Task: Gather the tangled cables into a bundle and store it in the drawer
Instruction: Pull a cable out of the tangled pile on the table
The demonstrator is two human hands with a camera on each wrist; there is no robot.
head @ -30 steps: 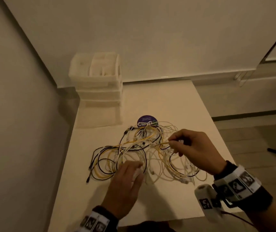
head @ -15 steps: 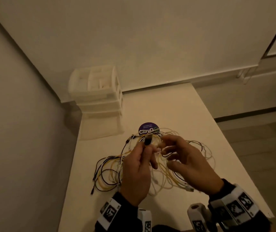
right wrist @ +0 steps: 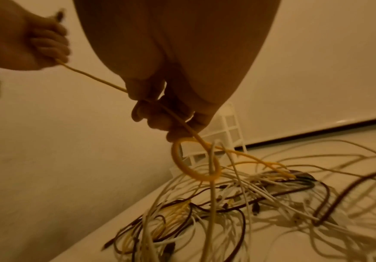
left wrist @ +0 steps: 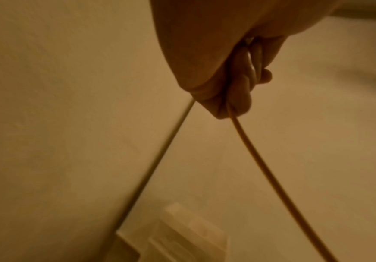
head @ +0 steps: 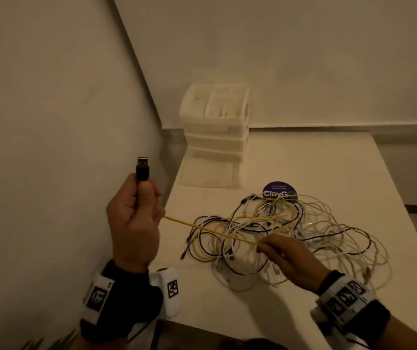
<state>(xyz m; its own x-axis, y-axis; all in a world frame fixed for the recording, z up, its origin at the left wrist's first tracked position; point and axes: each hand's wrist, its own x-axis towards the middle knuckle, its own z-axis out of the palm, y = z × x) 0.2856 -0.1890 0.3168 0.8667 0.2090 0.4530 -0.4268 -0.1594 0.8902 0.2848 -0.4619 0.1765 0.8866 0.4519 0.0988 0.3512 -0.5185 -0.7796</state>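
Three views, one worn on the head and one on each wrist.

The head camera looks forward and down over the table [head: 303, 157] toward the far wall; the left wrist camera sits close behind the left hand [left wrist: 222, 70], facing the left wall; the right wrist camera looks low across the cables [right wrist: 238, 203], which the head view shares.

White table [head: 303, 157], tangled cables [head: 278, 238] spread on it, drawer unit [head: 215, 127] set at its back corner, round purple sticker [head: 278, 192] beside the cables.
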